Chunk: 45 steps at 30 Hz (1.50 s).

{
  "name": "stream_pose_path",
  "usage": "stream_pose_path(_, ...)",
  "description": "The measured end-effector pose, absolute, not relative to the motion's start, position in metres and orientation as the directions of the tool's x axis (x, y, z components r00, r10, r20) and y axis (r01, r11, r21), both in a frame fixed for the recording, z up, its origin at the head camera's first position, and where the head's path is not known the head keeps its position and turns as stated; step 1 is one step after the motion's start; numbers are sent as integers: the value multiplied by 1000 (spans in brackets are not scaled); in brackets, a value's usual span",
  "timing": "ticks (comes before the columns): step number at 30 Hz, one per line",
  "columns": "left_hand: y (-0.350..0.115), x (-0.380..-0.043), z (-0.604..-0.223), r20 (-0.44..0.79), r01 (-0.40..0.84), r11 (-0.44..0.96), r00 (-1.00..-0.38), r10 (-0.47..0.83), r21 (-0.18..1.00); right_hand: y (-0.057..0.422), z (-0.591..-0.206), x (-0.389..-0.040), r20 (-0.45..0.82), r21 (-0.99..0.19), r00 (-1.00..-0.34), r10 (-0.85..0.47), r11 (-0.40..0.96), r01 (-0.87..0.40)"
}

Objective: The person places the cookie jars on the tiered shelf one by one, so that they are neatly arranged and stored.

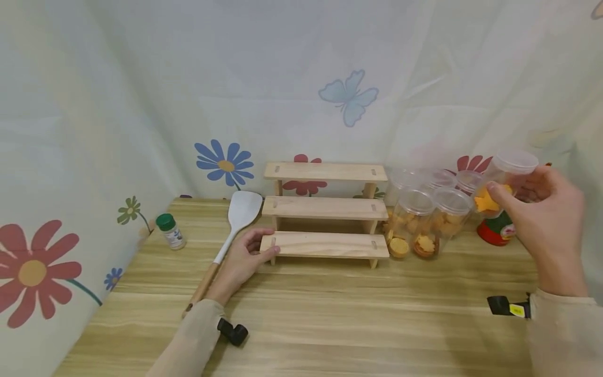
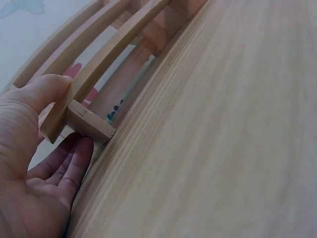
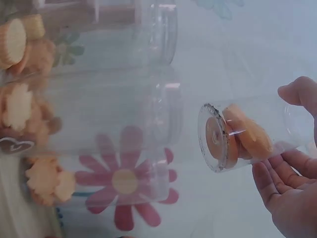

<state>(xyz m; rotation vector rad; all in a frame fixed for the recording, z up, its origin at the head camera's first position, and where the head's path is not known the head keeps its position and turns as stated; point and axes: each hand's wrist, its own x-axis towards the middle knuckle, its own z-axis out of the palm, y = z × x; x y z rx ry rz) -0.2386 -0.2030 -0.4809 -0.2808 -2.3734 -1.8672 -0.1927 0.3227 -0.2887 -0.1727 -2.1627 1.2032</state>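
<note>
A three-step wooden display shelf (image 1: 325, 244) stands on the table against the curtain. My left hand (image 1: 242, 262) holds the left end of its lowest board, thumb on top and fingers below, as the left wrist view (image 2: 47, 163) also shows. To the right, my right hand (image 1: 548, 209) grips a clear plastic jar (image 1: 512, 163) lifted off the table and tilted. Orange cookies (image 3: 247, 131) lie at the jar's bottom. Beside the shelf stand several similar clear jars (image 1: 414, 201) with cookies in them.
Left of the shelf lies a white spatula (image 1: 244, 207) with a wooden handle, close to my left forearm. A green-capped shaker bottle (image 1: 171, 233) stands farther left. Behind the raised jar is a red and green container (image 1: 492, 233), partly hidden. A flowered curtain (image 1: 292, 63) hangs behind the table.
</note>
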Motion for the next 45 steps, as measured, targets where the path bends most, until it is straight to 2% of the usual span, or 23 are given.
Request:
stream_pose_path(7,-203,-240,-482,198,211,229,-977,81,950,300,-268,-209,528,-792,-793,303,514,-330)
stream_pose_path(21,-202,-238,-480,200,214,218,-976,86,952,221,-259,-262,494,-786,-863,106,478,-392)
stream_pose_path(32,-203,-238,-481,194,208,237,-978,81,949,149,-261,-299,458,-826,-886,-74,333,-455)
stream_pose_path(45,-204,-238,-479,214,229,228,-973,90,946,68,-260,-329,374,-804,-907,-194,419,-422)
